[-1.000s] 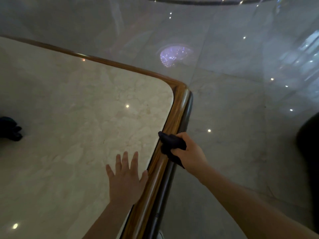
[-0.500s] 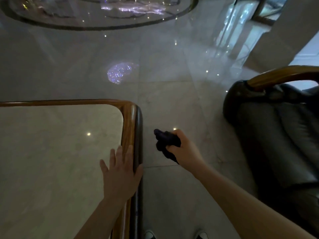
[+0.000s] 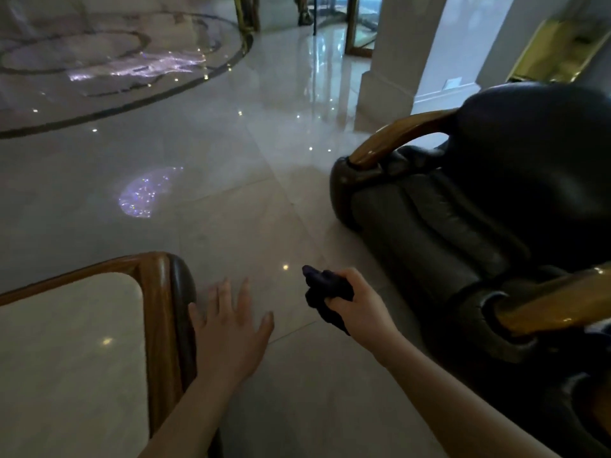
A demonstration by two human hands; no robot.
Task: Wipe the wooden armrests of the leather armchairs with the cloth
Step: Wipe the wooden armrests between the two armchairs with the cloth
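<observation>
A dark leather armchair (image 3: 479,219) fills the right side. Its far wooden armrest (image 3: 393,140) curves up toward the backrest, and its near wooden armrest (image 3: 555,302) juts in from the right edge. My right hand (image 3: 360,309) is closed around a bunched dark cloth (image 3: 325,289), held above the floor to the left of the near armrest and apart from it. My left hand (image 3: 231,322) hangs flat with fingers spread, just right of the table's corner and off the table.
A marble-topped table (image 3: 66,358) with a rounded wooden rim (image 3: 162,309) occupies the lower left. Glossy marble floor (image 3: 231,153) stretches ahead with light reflections. A white pillar (image 3: 400,51) stands behind the armchair, with gold fittings at the far right.
The view has swung right, from the table to the armchair. My left hand has come off the table rim. My right hand with the cloth has left the rim and moved toward the chair.
</observation>
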